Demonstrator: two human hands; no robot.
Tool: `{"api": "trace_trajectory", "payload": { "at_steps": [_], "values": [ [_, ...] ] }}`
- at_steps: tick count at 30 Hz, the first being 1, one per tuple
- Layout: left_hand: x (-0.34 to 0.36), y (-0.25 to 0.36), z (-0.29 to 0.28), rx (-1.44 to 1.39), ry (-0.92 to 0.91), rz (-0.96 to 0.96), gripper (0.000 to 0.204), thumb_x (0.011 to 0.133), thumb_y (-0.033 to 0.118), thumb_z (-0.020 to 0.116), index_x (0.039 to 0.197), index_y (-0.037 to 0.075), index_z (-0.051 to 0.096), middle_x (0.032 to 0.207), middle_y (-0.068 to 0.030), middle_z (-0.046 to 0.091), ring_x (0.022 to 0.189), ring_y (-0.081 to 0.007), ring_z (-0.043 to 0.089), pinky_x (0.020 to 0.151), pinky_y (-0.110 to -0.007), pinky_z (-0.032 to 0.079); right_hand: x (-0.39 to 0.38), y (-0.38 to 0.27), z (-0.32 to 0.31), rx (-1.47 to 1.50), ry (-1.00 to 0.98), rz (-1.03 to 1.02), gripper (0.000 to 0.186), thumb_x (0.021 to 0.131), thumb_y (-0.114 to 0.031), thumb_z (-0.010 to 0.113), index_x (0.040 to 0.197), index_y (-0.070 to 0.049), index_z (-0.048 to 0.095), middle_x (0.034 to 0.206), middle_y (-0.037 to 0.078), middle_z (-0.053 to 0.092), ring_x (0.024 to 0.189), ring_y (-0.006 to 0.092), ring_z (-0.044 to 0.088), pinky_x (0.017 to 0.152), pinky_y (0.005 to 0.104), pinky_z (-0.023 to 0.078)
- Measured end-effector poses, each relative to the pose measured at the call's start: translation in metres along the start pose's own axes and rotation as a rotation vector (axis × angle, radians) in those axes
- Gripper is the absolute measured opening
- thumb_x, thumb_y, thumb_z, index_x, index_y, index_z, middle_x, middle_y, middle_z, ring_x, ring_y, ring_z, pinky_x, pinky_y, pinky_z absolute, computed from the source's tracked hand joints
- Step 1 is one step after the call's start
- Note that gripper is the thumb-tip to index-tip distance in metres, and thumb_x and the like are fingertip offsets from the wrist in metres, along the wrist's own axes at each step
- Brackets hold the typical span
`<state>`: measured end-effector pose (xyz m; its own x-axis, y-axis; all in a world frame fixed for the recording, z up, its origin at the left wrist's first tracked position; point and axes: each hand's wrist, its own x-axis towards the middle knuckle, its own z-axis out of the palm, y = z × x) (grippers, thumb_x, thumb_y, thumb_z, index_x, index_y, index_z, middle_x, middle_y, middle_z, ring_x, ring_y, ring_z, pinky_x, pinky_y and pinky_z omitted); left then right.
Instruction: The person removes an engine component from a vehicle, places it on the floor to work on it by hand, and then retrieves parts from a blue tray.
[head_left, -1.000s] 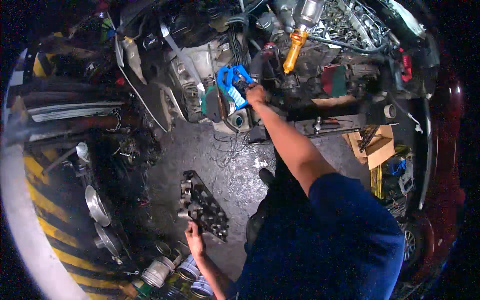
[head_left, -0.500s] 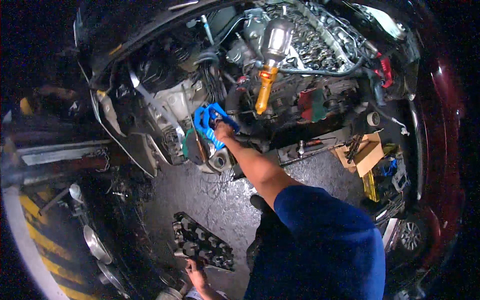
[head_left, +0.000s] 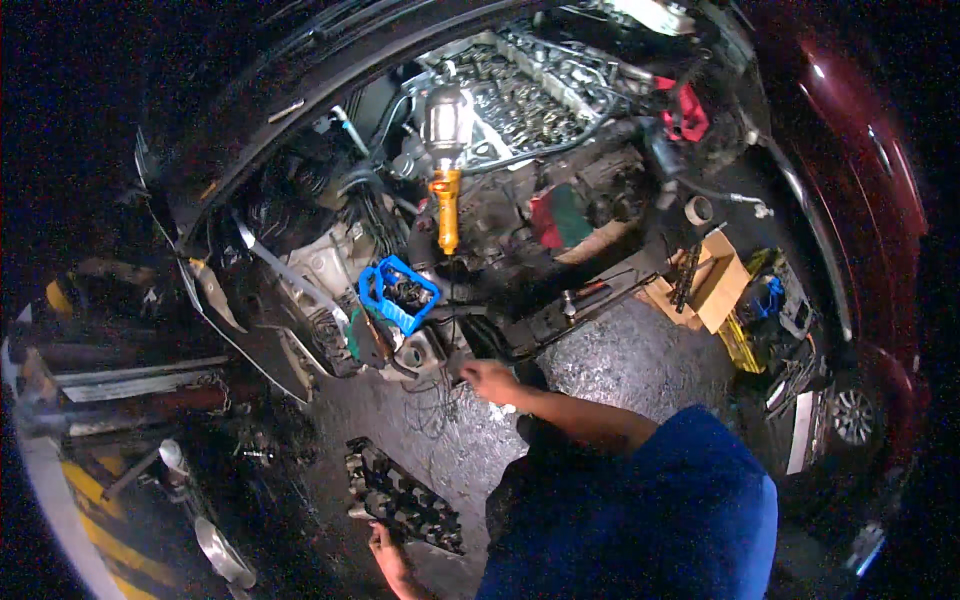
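Observation:
My left hand (head_left: pixel 385 545) is closed on the near left corner of a long black engine cover (head_left: pixel 405 497), whose face is full of cavities and ribs. It is held tilted above the floor. My right hand (head_left: pixel 487 380) is over the floor, near the engine bay's front edge, with its fingers pinched together. Whatever they hold, if anything, is too small to make out. Beyond this hand, a blue plastic basket (head_left: pixel 420 312) with small metal parts inside sits on the left front of the engine bay.
An orange-handled work lamp (head_left: pixel 448 215) hangs over the exposed engine top (head_left: pixel 520 105). At the right are an open cardboard box (head_left: pixel 728 285) and a tape roll (head_left: pixel 698 210). A socket tool (head_left: pixel 570 305) lies on the front crossmember. Dark red bodywork (head_left: pixel 850 130) borders the right side.
My right hand has come out of the blue basket and back toward me. My left hand keeps hold of the engine cover. The view has shifted, moving the engine bay leftward.

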<state>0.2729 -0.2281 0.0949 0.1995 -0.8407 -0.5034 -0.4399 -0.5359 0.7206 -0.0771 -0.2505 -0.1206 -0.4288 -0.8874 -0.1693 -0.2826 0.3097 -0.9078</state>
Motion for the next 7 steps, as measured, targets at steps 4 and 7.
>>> {"api": "trace_trajectory", "payload": {
  "at_steps": [4, 7],
  "values": [
    [-0.004, -0.012, -0.025, 0.273, -0.036, 0.283, 0.043, 0.097, 0.038, 0.054, 0.090, -0.004, 0.061, 0.083, -0.0006, 0.056, 0.077, -0.0145, 0.044, 0.073, -0.033, 0.039, -0.133, 0.174, -0.047, -0.414, -0.174, 0.114, 0.030, 0.084, -0.034, 0.060, 0.100, -0.010, 0.068, 0.099, 0.016, 0.068, 0.095, 0.0333, 0.064, 0.086, 0.0477, 0.049],
    [0.000, -0.037, -0.031, 0.209, -0.204, 0.347, 0.048, 0.096, 0.042, 0.054, 0.092, -0.005, 0.061, 0.088, -0.0039, 0.059, 0.082, -0.0159, 0.047, 0.078, -0.034, 0.039, -0.273, 0.311, -0.073, -0.158, 0.063, 0.619, 0.030, 0.079, -0.029, 0.067, 0.101, -0.009, 0.070, 0.098, 0.014, 0.068, 0.095, 0.0276, 0.065, 0.086, 0.0460, 0.051]
  ]
}}
